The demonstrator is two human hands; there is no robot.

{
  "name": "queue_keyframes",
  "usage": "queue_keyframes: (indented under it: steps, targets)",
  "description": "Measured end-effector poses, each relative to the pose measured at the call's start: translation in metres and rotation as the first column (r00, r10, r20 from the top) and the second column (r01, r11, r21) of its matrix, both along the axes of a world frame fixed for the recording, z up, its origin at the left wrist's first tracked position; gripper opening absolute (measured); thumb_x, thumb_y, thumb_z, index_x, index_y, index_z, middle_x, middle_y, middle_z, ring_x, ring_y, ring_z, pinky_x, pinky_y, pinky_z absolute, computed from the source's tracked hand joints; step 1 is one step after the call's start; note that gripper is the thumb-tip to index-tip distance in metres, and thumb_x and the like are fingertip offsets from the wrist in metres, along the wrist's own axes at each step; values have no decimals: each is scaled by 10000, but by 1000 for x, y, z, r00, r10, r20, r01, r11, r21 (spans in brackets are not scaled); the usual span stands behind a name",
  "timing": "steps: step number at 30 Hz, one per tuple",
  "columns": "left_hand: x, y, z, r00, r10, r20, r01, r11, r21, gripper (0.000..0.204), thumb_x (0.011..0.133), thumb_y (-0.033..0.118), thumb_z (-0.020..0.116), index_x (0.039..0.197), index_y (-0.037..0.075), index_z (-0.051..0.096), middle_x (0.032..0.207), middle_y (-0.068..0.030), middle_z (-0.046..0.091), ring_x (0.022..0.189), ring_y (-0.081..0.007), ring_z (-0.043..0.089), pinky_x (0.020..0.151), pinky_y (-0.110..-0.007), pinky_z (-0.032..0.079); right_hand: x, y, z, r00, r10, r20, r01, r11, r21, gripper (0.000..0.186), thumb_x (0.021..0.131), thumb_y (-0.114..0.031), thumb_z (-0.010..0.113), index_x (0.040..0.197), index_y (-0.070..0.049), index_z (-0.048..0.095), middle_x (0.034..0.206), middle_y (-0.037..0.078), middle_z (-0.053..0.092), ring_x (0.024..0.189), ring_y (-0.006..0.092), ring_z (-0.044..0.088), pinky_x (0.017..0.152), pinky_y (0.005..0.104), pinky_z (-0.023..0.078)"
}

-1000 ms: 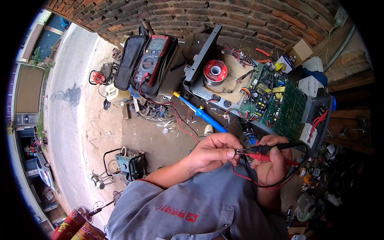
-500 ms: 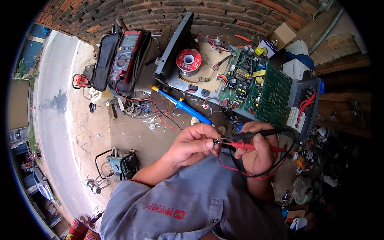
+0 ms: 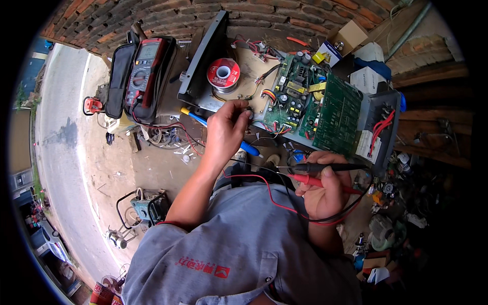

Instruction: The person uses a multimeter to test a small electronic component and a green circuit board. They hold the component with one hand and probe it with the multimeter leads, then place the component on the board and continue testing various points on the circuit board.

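1. The left hand [image 3: 230, 127], just above the middle of the frame, has thumb and forefinger pinched together on a small dark part [image 3: 249, 108], largely hidden by the fingertips, over the near edge of the opened metal unit [image 3: 243, 96].
2. The right hand [image 3: 329, 195], right of centre, is curled closed around a black probe [image 3: 317, 166] and a red probe [image 3: 307, 179]; their metal tips point left and stand apart.
3. Red and black leads loop below the right hand and run toward the upper left.
4. Behind the left hand lies a blue tool [image 3: 250, 148] with a yellow end.
5. On the unit, upper middle, a solder spool [image 3: 222, 72] wears a red label with pale print, beside green circuit boards [image 3: 338, 113]. A white label [image 3: 366, 145] sits at the right, its print too small to read.
6. Upper left, a red-and-black multimeter [image 3: 144, 68] with pale dial markings lies in its black case [image 3: 120, 71].
7. The grey shirt [image 3: 203, 234], lower middle, carries red lettering and a red square emblem.
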State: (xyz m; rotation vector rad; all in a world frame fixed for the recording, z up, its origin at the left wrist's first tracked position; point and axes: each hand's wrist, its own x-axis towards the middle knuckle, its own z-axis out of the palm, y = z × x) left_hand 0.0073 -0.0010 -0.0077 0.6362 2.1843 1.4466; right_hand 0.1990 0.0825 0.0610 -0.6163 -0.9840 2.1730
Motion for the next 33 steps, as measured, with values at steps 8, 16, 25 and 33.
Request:
queue_keyframes:
  steps: [8, 16, 25, 33]
  targets:
    - [1, 16, 12, 868, -119, -482, 6, 974, -228, 176, 785, 78, 657, 959, 57, 652, 737, -113, 600, 634, -217, 613, 578, -311, 463, 1, 3, -2, 999, 30, -22, -29, 999, 17, 213, 860, -77, 468, 1025, 57, 452, 998, 235, 510, 625, 214, 603, 529, 334, 558]
    - [-12, 10, 10, 830, -199, -521, 92, 970, -224, 236, 795, 82, 636, 1030, 102, 653, 759, -136, 590, 639, -287, 597, 579, -355, 464, 3, 4, -1, 1000, 16, -19, -15, 999, 50, 201, 849, -71, 483, 1008, 51, 471, 977, 232, 515, 595, 206, 596, 517, 314, 542]
    - [-18, 15, 13, 813, -208, -544, 11, 939, -344, 209, 820, 181, 609, 1020, 133, 652, 783, -136, 605, 703, -329, 612, 601, -419, 479, 7, 4, 0, 999, 20, -32, -18, 999, 47, 191, 849, -80, 487, 993, 44, 475, 984, 237, 513, 561, 199, 579, 519, 320, 538]
    - [-10, 0, 10, 843, -100, -528, 42, 992, -120, 144, 803, 52, 624, 946, 35, 628, 822, -119, 589, 682, -265, 591, 604, -326, 473, 18, -3, -3, 998, 66, 19, -68, 993, 92, 201, 869, -92, 487, 1013, 36, 428, 1007, 234, 475, 660, 238, 605, 559, 351, 554]
